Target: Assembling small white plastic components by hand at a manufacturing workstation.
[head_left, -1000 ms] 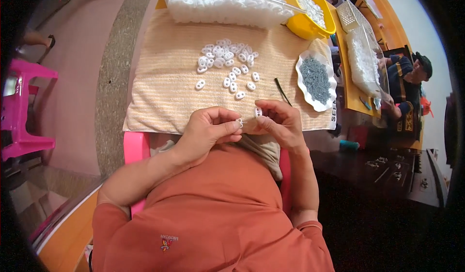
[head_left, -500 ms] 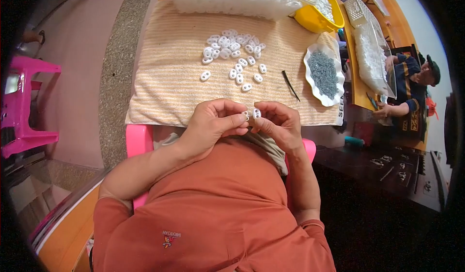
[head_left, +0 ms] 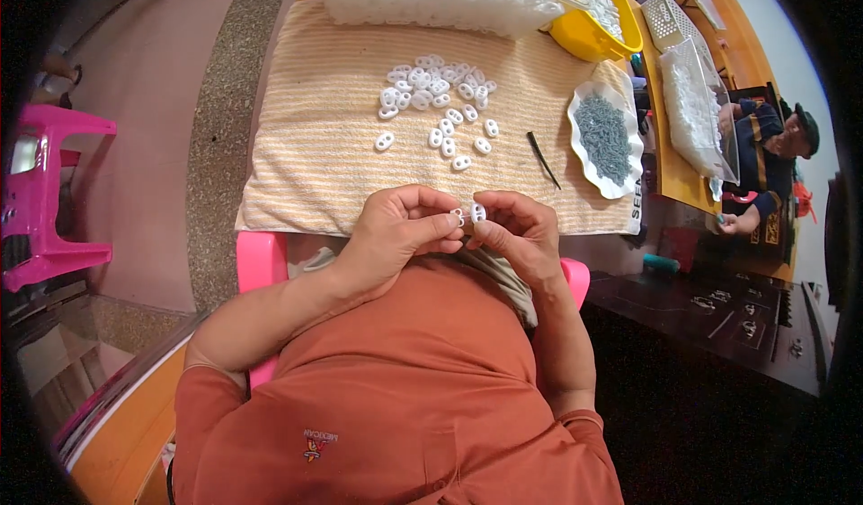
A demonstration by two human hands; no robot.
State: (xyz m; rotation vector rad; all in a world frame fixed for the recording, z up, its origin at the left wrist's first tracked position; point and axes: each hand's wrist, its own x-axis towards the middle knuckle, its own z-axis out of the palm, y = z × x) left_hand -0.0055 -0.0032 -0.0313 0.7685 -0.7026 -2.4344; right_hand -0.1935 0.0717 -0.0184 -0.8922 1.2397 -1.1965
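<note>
Close to my body, at the near edge of the towel, both hands meet with fingertips almost touching. My left hand [head_left: 395, 225] pinches a small pale ring-shaped piece [head_left: 458, 217], its details too small to make out. Between thumb and fingers of my right hand [head_left: 520, 234] stands a white oval two-hole plastic piece [head_left: 478, 211], its holes turned toward me. The two parts are side by side; whether they touch I cannot tell. Beyond my hands lies a loose pile of similar white two-hole pieces [head_left: 421, 83], with several single ones scattered on the near side.
A striped towel [head_left: 315, 146] covers the table. On it are a thin black strip [head_left: 543, 159] and a scalloped white dish [head_left: 580, 159] of small grey pieces. Behind stand a clear bin [head_left: 431, 6] and a yellow basket [head_left: 575, 33] of white pieces. A co-worker [head_left: 764, 137] sits at right.
My hands keep the same pinch, and the two parts are held almost as before. The whole view has shifted slightly. At right, the co-worker's hand has moved a little outward and down.
</note>
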